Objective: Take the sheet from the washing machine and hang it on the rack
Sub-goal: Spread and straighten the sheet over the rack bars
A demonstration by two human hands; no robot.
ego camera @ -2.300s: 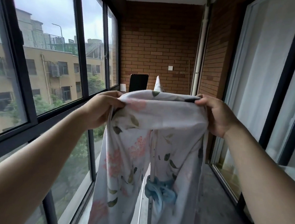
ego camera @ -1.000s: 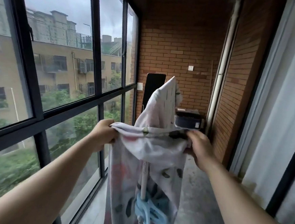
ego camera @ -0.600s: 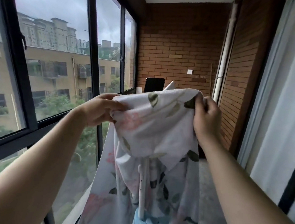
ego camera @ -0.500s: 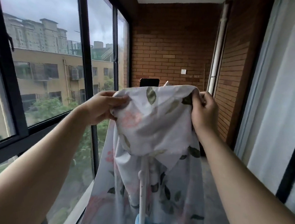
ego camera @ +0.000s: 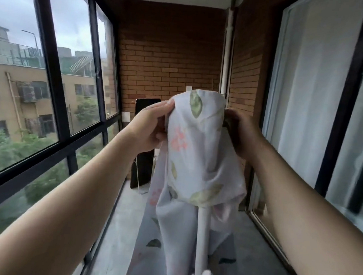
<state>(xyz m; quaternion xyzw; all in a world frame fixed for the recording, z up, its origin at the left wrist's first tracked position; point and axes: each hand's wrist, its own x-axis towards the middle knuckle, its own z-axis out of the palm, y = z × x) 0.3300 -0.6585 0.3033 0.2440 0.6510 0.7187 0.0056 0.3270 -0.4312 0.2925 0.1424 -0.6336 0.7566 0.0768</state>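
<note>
- Sheet: floral, bunched over the rack's top and hanging down around it.
- Rack: its white pole shows below the cloth.
- Left hand: fingers curled, pinching the sheet's left edge.
- Right hand: curled, gripping the right edge.

At the centre of the frame both hands hold a floral sheet up by its top fold: the left hand grips its left edge, the right hand its right. Below, a white rack pole shows under the cloth.
</note>
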